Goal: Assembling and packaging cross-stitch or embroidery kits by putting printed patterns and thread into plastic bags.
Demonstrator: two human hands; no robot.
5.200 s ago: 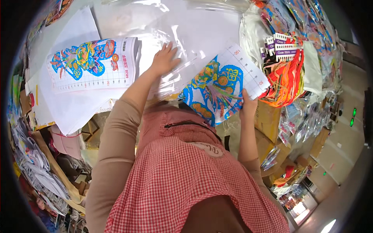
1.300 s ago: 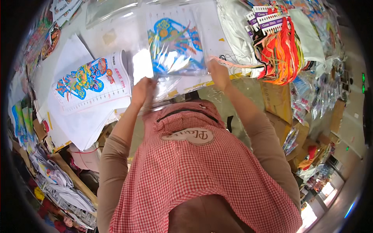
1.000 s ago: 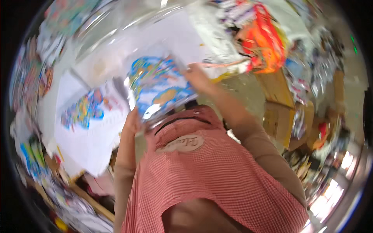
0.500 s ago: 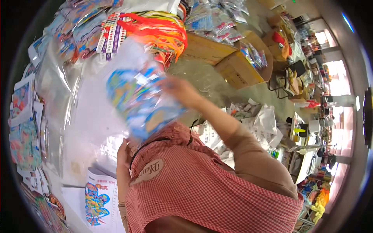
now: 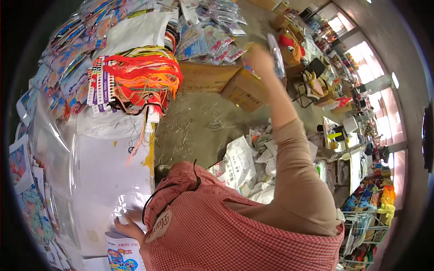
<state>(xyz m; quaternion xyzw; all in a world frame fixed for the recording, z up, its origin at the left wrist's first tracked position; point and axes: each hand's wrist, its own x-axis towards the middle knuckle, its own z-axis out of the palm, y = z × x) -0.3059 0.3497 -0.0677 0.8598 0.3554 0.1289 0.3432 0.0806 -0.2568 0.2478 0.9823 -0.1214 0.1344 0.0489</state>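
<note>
My right arm stretches out to the far side, and my right hand is smeared by motion over a cardboard box. Against that hand stands a shiny plastic packet, seen nearly edge-on; the fingers' grip on it is blurred. My left hand lies low over the white tabletop, fingers apart and holding nothing. Just below it is a printed sheet with a colourful picture, partly covered by my apron.
Bundled red, orange and yellow threads lie on the table beside white punched cards. Clear picture packets pile up at the far left. White sacks and scraps sit on the floor to the right, near a chair.
My right hand has swung away and to the right with the blue plastic packet, from over the table to the box. The view has shifted; my left hand now shows beside the printed sheet.
</note>
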